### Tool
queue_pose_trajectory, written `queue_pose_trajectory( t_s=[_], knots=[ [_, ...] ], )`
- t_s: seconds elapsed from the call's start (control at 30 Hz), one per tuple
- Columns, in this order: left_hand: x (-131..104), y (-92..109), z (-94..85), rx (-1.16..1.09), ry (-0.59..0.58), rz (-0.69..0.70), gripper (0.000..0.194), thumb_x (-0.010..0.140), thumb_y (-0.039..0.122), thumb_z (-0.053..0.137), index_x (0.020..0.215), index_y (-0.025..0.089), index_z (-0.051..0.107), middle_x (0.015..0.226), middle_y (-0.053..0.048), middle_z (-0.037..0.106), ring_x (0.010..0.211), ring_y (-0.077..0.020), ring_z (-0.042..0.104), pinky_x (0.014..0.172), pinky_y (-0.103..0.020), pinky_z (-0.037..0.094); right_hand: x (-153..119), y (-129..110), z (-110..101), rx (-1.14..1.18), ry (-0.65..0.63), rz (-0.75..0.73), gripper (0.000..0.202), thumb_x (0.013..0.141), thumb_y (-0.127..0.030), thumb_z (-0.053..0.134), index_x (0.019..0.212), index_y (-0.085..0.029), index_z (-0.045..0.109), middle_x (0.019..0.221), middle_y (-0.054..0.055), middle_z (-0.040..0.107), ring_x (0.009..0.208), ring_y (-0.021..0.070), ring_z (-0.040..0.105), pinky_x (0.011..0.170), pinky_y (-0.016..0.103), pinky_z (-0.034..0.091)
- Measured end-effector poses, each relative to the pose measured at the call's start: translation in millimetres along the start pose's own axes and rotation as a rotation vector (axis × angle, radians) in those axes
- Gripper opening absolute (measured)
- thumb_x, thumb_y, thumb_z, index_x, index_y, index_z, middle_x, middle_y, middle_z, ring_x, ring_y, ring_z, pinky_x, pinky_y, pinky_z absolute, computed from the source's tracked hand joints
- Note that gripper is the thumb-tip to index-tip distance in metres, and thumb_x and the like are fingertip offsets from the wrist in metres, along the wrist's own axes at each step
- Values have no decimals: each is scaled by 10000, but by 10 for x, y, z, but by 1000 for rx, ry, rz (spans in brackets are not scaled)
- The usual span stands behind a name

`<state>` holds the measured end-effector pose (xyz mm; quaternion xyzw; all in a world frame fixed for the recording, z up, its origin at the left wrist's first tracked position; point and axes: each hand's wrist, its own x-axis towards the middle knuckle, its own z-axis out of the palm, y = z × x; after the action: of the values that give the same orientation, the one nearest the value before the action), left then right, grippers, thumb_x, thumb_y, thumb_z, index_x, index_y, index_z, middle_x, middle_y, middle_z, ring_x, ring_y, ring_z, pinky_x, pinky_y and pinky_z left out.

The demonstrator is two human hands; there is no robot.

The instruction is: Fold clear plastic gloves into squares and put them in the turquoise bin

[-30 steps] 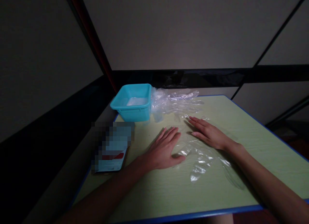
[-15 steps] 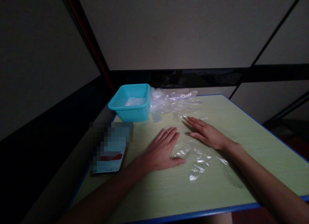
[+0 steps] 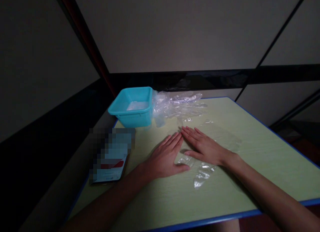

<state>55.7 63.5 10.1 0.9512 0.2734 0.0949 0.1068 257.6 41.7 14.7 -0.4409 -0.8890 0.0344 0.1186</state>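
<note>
A thin clear plastic sheet, which looks like a disposable glove (image 3: 203,175), lies spread on the green table (image 3: 160,205). My left hand (image 3: 165,157) rests flat at its left side, fingers stretched forward and thumb out to the right. On top of the film lies my right hand (image 3: 207,147), also flat, its fingertips almost meeting those of the left. Neither hand grips anything. Part of the film is hidden under the hands, and its outline is hard to make out.
At the back left stands a turquoise plastic basin (image 3: 133,118) with something white inside. Beside it lies a heap of crumpled clear plastic gloves (image 3: 181,105). A phone (image 3: 112,158), partly blurred out, lies at the left edge. A wall panel (image 3: 175,35) rises behind the table.
My right hand has moved left and slightly nearer over the film, closing the gap to the left hand. The left hand stays about where it was.
</note>
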Motion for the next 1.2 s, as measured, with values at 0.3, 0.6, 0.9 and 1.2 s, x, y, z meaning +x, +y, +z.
queue_pose_trajectory(
  t_s=[0.3,0.6,0.9,1.2],
  knots=[
    [-1,17,-18,30,-26,-11,874,726,620,490,1346,60,230,1434,-191,206,1335,-257,142,1083,-375,136,-29,41,90,-6,-42,17,787,838,-608,313,1411,-98,138,1434,160,178,1323,251,149,1083,439,171],
    [-1,4,-34,53,-78,-23,895,708,643,494,1348,75,231,1442,-189,171,1338,-260,119,1075,-392,142,-48,160,95,-24,-44,74,776,844,-613,284,1416,-114,120,1442,145,165,1324,242,143,1079,431,173],
    [3,22,-50,85,-95,-16,886,727,655,455,1352,69,229,1448,-180,152,1343,-251,103,1076,-390,125,-125,502,60,-83,-69,260,760,850,-628,197,1409,-115,150,1439,154,189,1321,234,134,1068,449,172],
    [6,19,-51,124,-110,-14,915,726,683,428,1363,62,214,1456,-164,132,1346,-251,76,1080,-386,90,-191,705,53,-78,-70,378,782,840,-646,163,1404,-106,169,1446,155,170,1325,242,125,1061,447,178]
  ],
)
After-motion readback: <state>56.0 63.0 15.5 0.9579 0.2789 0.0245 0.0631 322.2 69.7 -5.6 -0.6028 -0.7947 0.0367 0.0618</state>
